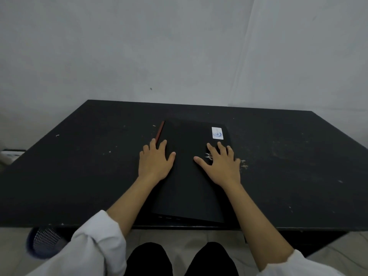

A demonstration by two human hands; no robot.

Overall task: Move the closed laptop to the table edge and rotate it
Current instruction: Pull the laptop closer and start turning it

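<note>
1. The closed laptop lies flat on the black counter, its near short end just beside the counter's front edge, its long axis running away from the person toward the wall
2. A white sticker sits at the far right corner of the lid; a red strip shows along the far left side
3. The left hand rests flat with its fingers spread over the lid's left edge, clamped on nothing
4. The right hand lies flat, fingers splayed, on the lid near its right edge, likewise gripping nothing
5. Both hands press the far half, about equally near it, one on each side
6. Judged from this, the laptop already sits at the edge; turning it would call for the hands to push opposite ways
</note>
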